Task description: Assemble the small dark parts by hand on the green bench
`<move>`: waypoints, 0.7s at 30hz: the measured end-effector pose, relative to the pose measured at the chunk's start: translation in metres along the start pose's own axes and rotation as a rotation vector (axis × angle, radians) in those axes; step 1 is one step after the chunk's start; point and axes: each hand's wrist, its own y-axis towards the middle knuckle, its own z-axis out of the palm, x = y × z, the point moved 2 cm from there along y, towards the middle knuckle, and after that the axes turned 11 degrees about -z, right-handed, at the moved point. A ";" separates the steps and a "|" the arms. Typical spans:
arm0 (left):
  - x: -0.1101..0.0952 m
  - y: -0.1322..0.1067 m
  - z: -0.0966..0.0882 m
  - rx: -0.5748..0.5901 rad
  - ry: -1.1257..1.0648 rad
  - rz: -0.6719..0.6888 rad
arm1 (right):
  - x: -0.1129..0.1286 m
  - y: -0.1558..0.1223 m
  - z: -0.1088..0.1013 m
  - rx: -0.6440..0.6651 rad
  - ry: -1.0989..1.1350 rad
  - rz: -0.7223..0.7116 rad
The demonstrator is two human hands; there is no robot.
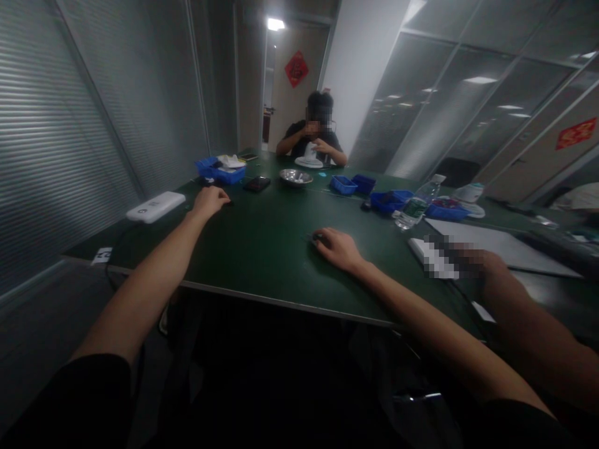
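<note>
My left hand (pixel 209 202) is stretched out over the left part of the dark green table (pixel 262 249). Its fingers are closed, and a small dark thing shows at their tips, too small to name. Nearer the table's middle, my right hand (pixel 339 248) rests low with its fingers curled together. Something small and dark shows by its thumb and fingertips; I cannot make out its kind. A black, flat box-like object (pixel 257 184) lies beyond my left hand, with a metal bowl (pixel 296 178) to the right of it.
A white power bank (pixel 156 207) lies at the left. Blue trays (pixel 234 174) stand at the back left and right. A water bottle (pixel 415 206) leans at the right, near a laptop (pixel 496 243). Another person's arm (pixel 519 312) reaches in there; a person (pixel 294 138) sits opposite.
</note>
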 end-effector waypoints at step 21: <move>-0.015 -0.012 0.001 0.088 -0.035 0.089 | 0.002 0.000 -0.002 0.022 0.004 -0.006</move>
